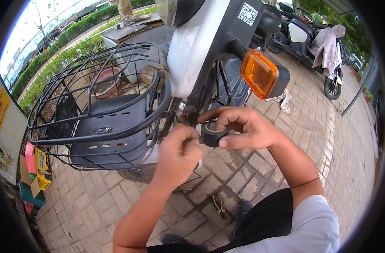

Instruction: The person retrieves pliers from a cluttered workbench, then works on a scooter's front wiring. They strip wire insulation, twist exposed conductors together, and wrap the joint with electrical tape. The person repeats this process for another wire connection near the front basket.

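Note:
My right hand [243, 128] grips a roll of black electrical tape [212, 134] between thumb and fingers, in front of a white electric scooter [192, 50]. My left hand [179, 152] is closed just left of the roll, its fingertips pinching what looks like the tape's loose end. Both hands are held close to the scooter's front fork and cables, beside a black wire basket [104, 114] mounted on the front. An orange turn signal [259, 74] juts out above my right hand.
Brick paving [260, 168] lies underneath, with a small black and yellow item [219, 204] on it near my shoes. Cardboard boxes [36, 168] sit at the left. Other parked scooters [323, 46] stand at the back right. A hedge runs along the far left.

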Available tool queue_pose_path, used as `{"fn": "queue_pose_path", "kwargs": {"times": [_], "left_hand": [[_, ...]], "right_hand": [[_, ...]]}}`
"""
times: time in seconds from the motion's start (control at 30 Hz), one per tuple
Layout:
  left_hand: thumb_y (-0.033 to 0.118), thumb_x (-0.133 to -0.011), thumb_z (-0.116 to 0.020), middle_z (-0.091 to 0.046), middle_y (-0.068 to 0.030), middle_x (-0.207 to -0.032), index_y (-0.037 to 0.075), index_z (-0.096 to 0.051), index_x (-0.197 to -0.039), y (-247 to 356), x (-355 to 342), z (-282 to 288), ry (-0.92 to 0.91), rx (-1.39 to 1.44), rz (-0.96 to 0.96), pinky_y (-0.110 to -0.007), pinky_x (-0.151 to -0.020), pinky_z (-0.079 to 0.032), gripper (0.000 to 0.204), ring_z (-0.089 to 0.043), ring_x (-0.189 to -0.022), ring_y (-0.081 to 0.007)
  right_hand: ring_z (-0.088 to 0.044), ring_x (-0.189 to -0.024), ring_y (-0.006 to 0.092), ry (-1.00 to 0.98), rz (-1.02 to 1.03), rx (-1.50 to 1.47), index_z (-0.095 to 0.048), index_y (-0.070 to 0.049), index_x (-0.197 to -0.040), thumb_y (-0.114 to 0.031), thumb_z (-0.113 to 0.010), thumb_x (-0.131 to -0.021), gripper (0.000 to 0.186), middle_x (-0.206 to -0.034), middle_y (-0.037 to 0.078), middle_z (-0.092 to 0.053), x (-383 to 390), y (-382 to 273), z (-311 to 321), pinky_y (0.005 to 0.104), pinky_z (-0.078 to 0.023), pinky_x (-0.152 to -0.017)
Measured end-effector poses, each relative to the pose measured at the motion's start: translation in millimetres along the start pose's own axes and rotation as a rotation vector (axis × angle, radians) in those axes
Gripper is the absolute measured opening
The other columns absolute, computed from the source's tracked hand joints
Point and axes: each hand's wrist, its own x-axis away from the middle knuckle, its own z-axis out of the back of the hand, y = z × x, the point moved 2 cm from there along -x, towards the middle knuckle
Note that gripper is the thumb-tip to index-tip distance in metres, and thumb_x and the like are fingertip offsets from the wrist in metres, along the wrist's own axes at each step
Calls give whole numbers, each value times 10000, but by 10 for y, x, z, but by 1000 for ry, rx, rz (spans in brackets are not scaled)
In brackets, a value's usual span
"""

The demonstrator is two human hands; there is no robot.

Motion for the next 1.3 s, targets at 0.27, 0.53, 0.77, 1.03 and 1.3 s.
{"fn": "queue_pose_path", "kwargs": {"times": [0.27,0.53,0.77,1.03,1.3], "left_hand": [[21,-929,-526,-522,-41,-856,32,-546,-990,-162,14,25,65,518,125,-270,-655,-381,65,-422,-673,-101],[105,-1011,-525,-561,-62,-833,60,-519,-1154,-177,-7,-95,274,475,-11,-218,-540,-382,150,-426,-575,-74],[104,-991,-575,-628,-85,-891,28,-556,-1137,-125,-9,-113,344,616,77,-216,-526,-408,166,-505,-576,-91],[107,-973,-613,-615,-71,-893,-8,-565,-1252,-108,-21,-95,275,680,99,-206,-524,-397,305,-480,-581,-74],[79,-982,-578,-585,-53,-832,6,-624,-1221,-118,-36,-86,284,721,152,-234,-490,-374,254,-445,-537,-79]], "right_hand": [[-602,-935,102,137,-106,-259,-626,15,-1054,-83,-716,-898,205,-1169,120,-627,-37,39,-3,248,-498,-794],[-637,-912,163,521,94,363,-625,61,-1060,-135,-736,-888,283,-1066,137,-625,-90,-96,-305,281,-537,-771],[-613,-966,172,511,147,613,-637,44,-1079,-123,-735,-886,273,-1071,118,-578,-148,-168,-329,265,-531,-803],[-617,-972,182,453,55,522,-648,57,-1089,-122,-720,-896,272,-1084,118,-574,-220,-186,-379,281,-547,-808],[-612,-1014,187,400,67,433,-649,57,-1098,-129,-707,-909,272,-1132,126,-563,-232,-182,-344,294,-548,-843]]}}
